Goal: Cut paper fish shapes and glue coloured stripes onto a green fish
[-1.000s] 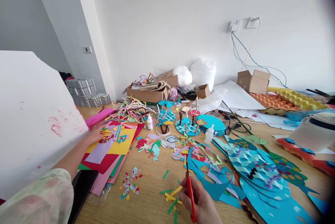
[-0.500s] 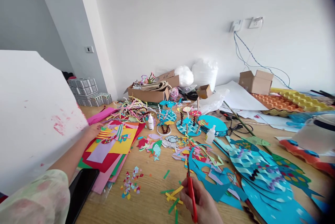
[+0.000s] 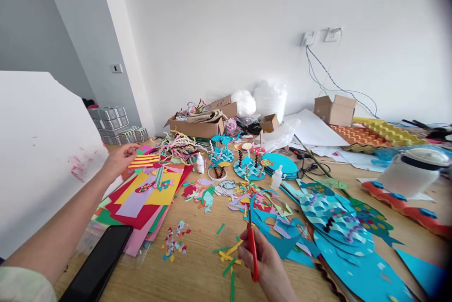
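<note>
My right hand (image 3: 264,259) is closed around red-handled scissors (image 3: 254,257), their blades pointing away from me toward blue paper offcuts (image 3: 282,236). On the left, my left hand (image 3: 122,158) is stretched over the far edge of a stack of coloured paper (image 3: 137,212). Its fingers are drawn together beside a small green piece (image 3: 143,150) and yellow-and-red striped paper (image 3: 144,161); what they hold, if anything, is hidden. Paper fish (image 3: 207,198) lie on the table between my hands. Green and yellow strips (image 3: 229,257) are just left of the scissors.
A black phone (image 3: 99,262) lies near me on the left, by a white board (image 3: 45,160). Glue bottles (image 3: 277,177) stand mid-table. Pipe cleaners (image 3: 180,147) and a cardboard box (image 3: 196,127) are behind. Blue discs (image 3: 353,255) and a plastic jar (image 3: 413,172) are at right.
My left hand has moved up and away from me, off the striped paper to the stack's far edge. My right hand still holds the scissors. The view has shifted slightly.
</note>
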A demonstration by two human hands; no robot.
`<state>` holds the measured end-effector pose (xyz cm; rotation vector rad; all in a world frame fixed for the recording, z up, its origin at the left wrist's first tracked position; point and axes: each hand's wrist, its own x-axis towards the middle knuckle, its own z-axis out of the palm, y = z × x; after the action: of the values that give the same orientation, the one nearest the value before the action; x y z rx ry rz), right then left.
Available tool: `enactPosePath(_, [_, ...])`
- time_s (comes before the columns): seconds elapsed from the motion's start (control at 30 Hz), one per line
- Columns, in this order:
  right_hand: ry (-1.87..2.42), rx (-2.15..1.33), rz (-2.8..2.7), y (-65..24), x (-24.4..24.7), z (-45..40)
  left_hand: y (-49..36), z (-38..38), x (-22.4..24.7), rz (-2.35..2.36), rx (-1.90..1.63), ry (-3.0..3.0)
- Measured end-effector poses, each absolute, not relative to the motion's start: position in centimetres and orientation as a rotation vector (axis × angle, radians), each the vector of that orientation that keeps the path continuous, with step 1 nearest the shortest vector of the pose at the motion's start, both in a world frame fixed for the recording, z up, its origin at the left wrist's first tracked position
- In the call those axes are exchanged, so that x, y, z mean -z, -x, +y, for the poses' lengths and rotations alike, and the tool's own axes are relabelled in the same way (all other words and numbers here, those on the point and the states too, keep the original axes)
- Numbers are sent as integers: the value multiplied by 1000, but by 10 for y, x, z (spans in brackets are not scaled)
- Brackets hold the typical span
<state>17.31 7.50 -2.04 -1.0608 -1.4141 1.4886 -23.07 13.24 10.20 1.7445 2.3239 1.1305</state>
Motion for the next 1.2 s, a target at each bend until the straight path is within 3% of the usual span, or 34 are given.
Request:
enactPosePath(0.2, [917, -1674, -1145, -172, 8, 64, 127, 105, -125, 1853, -1364, -1915])
enactPosePath(0.47, [575, -2039, -647, -169, 5, 61, 20, 81, -83, 1436, -1329, -2157])
enactPosePath(0.7, [422, -1989, -408, -173, -3, 61, -17, 75, -47, 1302, -1528, -2705])
enactPosePath(0.97, [541, -1875, -289, -174, 7, 65, -34, 59, -32, 892, -1212, -3138])
enactPosePath(1.2, [631, -1773, -571, -181, 1, 69, -22, 50, -16, 913, -1142, -3153])
